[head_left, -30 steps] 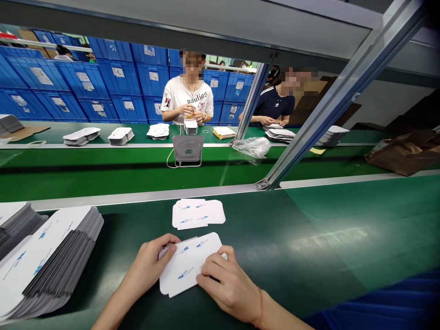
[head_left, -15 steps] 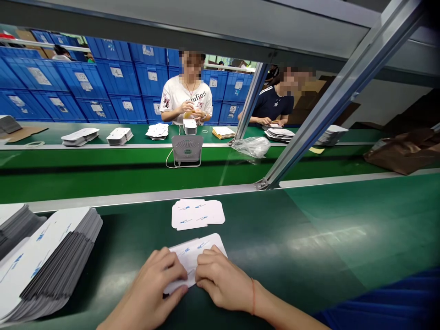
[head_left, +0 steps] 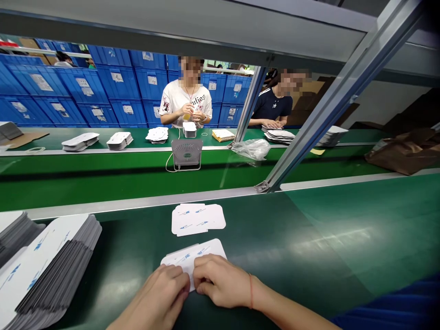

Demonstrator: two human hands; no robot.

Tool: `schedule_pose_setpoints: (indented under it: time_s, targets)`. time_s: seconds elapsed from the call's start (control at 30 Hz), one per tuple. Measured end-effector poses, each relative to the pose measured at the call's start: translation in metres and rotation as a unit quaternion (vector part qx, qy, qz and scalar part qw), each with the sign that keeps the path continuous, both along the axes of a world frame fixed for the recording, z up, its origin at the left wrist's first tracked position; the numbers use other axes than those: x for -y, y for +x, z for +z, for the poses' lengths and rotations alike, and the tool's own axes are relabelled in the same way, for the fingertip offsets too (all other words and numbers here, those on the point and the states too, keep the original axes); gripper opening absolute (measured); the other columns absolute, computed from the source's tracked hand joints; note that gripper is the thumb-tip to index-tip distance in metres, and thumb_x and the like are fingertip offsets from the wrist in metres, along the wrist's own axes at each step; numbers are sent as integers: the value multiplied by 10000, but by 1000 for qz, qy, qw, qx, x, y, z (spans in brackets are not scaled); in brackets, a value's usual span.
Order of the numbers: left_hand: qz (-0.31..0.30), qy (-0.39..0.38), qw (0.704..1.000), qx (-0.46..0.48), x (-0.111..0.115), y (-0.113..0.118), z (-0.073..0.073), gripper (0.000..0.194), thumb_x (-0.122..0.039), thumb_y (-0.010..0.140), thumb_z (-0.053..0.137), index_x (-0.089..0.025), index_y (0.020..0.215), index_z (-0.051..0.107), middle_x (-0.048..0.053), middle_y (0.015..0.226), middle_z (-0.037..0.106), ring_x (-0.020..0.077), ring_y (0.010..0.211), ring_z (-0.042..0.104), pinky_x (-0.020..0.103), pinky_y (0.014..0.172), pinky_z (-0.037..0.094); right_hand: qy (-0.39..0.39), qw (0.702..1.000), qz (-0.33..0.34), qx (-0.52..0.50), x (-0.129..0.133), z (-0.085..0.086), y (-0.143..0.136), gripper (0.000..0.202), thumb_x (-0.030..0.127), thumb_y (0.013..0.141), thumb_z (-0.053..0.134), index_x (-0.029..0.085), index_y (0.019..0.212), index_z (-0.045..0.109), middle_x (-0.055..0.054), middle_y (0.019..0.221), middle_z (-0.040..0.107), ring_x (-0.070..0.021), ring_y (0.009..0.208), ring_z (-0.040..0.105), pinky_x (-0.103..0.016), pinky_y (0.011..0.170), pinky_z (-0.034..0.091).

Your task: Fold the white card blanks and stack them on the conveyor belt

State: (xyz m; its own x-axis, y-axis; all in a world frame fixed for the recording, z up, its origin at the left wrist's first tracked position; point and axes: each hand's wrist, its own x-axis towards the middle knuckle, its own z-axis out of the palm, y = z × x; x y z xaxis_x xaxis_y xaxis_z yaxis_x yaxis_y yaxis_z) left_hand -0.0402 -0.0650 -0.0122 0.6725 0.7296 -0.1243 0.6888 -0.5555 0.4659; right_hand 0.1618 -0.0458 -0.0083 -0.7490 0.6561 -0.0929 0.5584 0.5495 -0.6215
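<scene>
A white adhesive sheet (head_left: 192, 256) with blue printed marks and rounded corners lies on the green table right in front of me. My left hand (head_left: 167, 293) is closed at its near left edge, with the fingers curled and the fingertips hidden. Beside it, my right hand (head_left: 220, 279) has its fingers bent and pinched on the near middle of the same sheet. The two hands nearly touch. Just beyond lies another flat white printed piece (head_left: 198, 219), apart from both hands.
Thick stacks of the white sheets (head_left: 65, 256) stand at my left. A metal post (head_left: 309, 114) slants up on the right. Across the green belt (head_left: 103, 178) are a small fan (head_left: 187, 153), a plastic bag (head_left: 252, 149) and two people handling pieces. Blue crates (head_left: 120, 82) are stacked behind.
My left hand has drawn its fingers in, back toward the sheet's near edge, uncovering its left corner. The right hand stays nearly in place. The view has tilted slightly.
</scene>
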Motion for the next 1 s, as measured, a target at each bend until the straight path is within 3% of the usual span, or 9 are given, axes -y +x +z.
schedule_pose_setpoints:
  time_s: [0.17, 0.37, 0.57, 0.77, 1.0]
  targets:
    - [18, -44, 998, -51, -5, 5, 2, 207, -101, 874, 381, -211, 851, 554, 55, 912, 661, 213, 836, 617, 317, 725, 470, -38, 999, 14, 26, -14, 3, -5, 173, 33, 710, 645, 176, 659, 564, 39, 725, 571, -119, 716, 564, -190, 644, 404]
    - [65, -133, 985, -94, -22, 14, 22, 204, -117, 759, 510, -232, 927, 524, 25, 908, 684, 206, 814, 632, 271, 636, 441, -98, 993, 32, 54, -37, 0, -10, 255, 221, 605, 789, 180, 762, 592, 54, 699, 552, -124, 664, 532, -196, 559, 366]
    - [66, -143, 976, -148, -31, 20, 30, 263, -174, 722, 568, -218, 981, 556, 63, 957, 710, 279, 839, 670, 340, 647, 469, -117, 981, 25, 150, -44, 9, -17, 221, 238, 621, 783, 196, 687, 576, 68, 639, 539, -113, 600, 524, -206, 479, 307]
    - [56, -146, 969, -189, -34, 22, 35, 349, -196, 695, 595, -185, 1044, 605, 95, 1038, 731, 383, 931, 675, 464, 731, 502, -104, 960, 28, 258, -46, 25, -25, 196, 319, 666, 793, 212, 723, 639, 29, 727, 653, -179, 731, 644, -237, 441, 282]
    - [74, -152, 965, -200, -43, 23, 33, 435, -246, 642, 673, -203, 1071, 616, 68, 1074, 724, 367, 955, 670, 455, 753, 498, -88, 950, 56, 295, -53, 22, -29, 291, 427, 662, 799, 212, 825, 691, -12, 834, 713, -227, 766, 681, -258, 431, 295]
